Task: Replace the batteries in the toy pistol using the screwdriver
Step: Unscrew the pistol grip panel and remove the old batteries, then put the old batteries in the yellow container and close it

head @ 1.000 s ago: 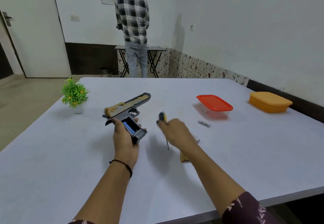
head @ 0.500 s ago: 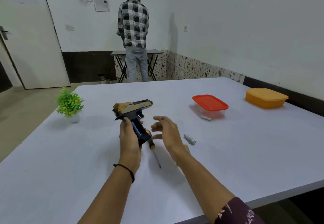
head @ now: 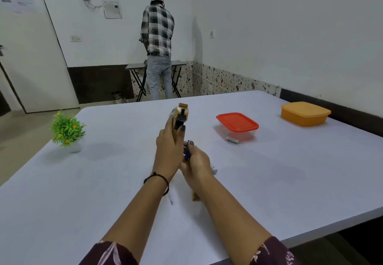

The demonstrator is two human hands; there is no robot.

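Note:
My left hand (head: 169,146) grips the tan and black toy pistol (head: 180,115) by its grip, above the table, with the muzzle pointing away from me. My right hand (head: 196,165) curls round the bottom of the grip, its fingertips on the blue battery part (head: 187,153). The screwdriver lies on the table under my left forearm, and only its metal tip (head: 171,199) shows. One loose battery (head: 213,169) peeks out behind my right hand. Another battery (head: 232,140) lies against the red-lidded box. A small tan piece (head: 194,197) lies under my right forearm.
On the white table (head: 83,192) stand a clear box with a red lid (head: 237,122) to the right, an orange box (head: 304,113) at the far right, and a small green plant (head: 67,129) at the left. A person in a checked shirt (head: 158,30) stands at the back wall.
My right hand let go of the screwdriver, which now lies on the table, and came onto the pistol's grip. My left hand turned the pistol so that the muzzle points away.

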